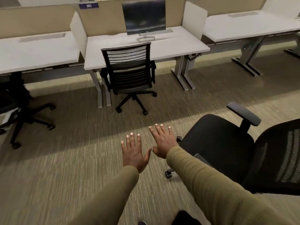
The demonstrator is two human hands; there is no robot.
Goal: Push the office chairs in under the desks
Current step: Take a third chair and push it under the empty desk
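Observation:
A black mesh-backed office chair (pixel 129 69) stands partly under the middle white desk (pixel 170 46), its wheeled base out on the carpet. A second black chair (pixel 227 146) with a padded seat and grey armrest stands in the aisle at my right, away from any desk. A third dark chair (pixel 17 109) sits at the left by the left desk (pixel 37 52). My left hand (pixel 134 153) and my right hand (pixel 163 142) are held out flat over the carpet, fingers spread, touching nothing. The right hand is just left of the near chair's seat.
A monitor (pixel 143 17) stands on the middle desk. White dividers (pixel 78 30) separate the desks, with beige partitions behind. Another white desk (pixel 250 26) stands at the right on grey metal legs (pixel 250 62). Striped carpet (pixel 65 159) covers the aisle.

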